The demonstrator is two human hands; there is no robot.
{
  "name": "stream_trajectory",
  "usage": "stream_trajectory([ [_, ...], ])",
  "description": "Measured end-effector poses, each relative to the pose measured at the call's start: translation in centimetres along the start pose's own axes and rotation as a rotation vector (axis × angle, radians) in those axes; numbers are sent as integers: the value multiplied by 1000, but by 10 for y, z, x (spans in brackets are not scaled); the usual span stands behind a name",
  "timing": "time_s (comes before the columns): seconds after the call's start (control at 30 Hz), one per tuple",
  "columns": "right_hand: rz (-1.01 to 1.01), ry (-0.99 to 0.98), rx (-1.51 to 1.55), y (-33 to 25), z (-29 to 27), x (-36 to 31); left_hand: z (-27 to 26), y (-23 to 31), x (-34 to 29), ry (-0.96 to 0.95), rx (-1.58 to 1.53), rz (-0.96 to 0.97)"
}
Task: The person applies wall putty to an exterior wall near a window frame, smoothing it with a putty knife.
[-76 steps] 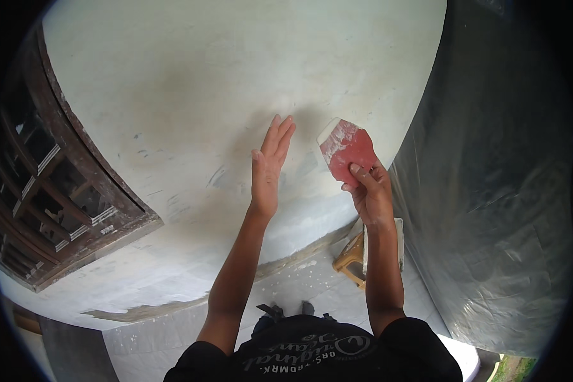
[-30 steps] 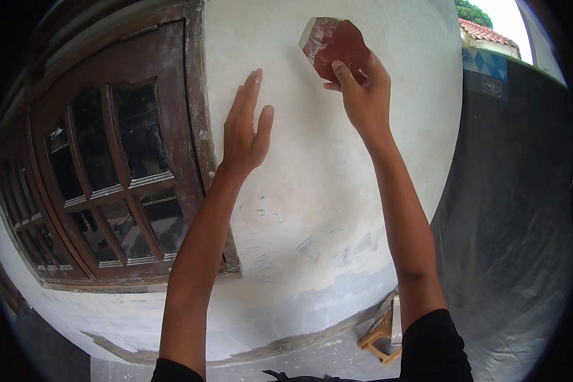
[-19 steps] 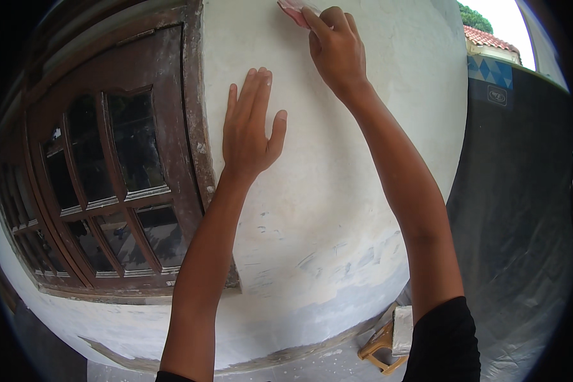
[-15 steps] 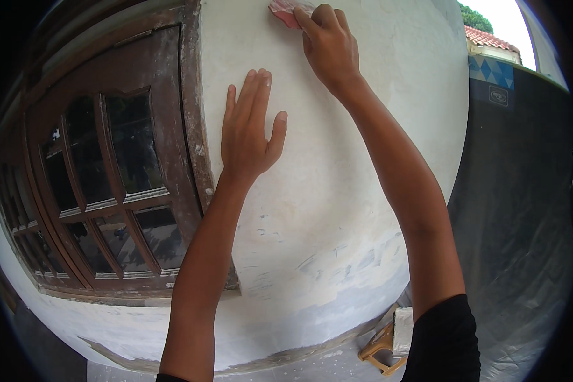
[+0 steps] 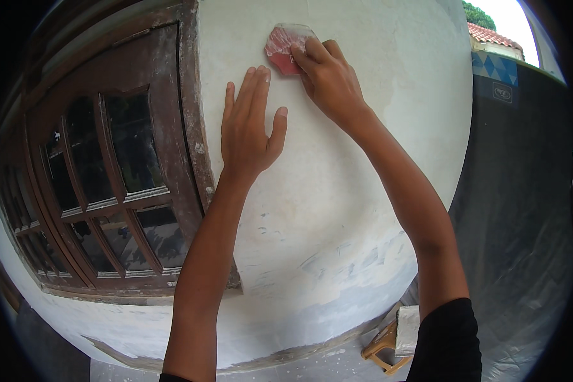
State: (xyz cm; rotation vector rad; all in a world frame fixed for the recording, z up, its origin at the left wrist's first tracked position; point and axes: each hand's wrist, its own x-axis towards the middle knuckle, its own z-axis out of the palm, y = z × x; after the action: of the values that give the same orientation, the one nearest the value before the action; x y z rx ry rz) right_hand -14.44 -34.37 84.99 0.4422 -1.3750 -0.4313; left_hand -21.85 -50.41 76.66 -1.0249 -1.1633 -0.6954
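Observation:
A red putty spreader (image 5: 280, 48), smeared with white paste, lies against the white wall (image 5: 312, 184) near the top of the view. My right hand (image 5: 331, 76) grips it at its right side, fingers closed round its edge. Below and to the left, my left hand (image 5: 249, 124) is laid on the wall, fingers stretched upward and thumb apart, holding nothing. The spreader's lower tip sits a little above and to the right of the left fingertips.
To the left is a brown wooden window (image 5: 102, 172) with dark panes, its frame bordering the wall. A dark sheet (image 5: 522, 210) hangs at the right. Low on the right, a brown stool (image 5: 382, 350) stands by a whitish block-like object (image 5: 407, 331). Grey patches mark the lower wall.
My right hand has moved down the wall with the spreader, so more of its red face shows. The left hand has stayed in place.

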Motion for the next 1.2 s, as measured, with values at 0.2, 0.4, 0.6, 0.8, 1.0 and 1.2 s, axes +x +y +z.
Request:
stream_trajectory([
  [0.2,42,58,1,19,-14,20,0,1,0,-8,6,-13],
  [0.4,11,32,-70,44,16,61,2,0,1,3,32,6],
  [0.6,-34,11,-54,29,16,20,0,1,1,0,13,-9],
  [0.8,-22,-34,18,15,-10,0,-1,1,-1,-11,23,-17],
  [1.0,118,-43,-50,49,3,53,1,3,2,-14,32,-17],
  [1.2,2,-29,-63,40,13,15,2,0,1,-7,54,-8],
])
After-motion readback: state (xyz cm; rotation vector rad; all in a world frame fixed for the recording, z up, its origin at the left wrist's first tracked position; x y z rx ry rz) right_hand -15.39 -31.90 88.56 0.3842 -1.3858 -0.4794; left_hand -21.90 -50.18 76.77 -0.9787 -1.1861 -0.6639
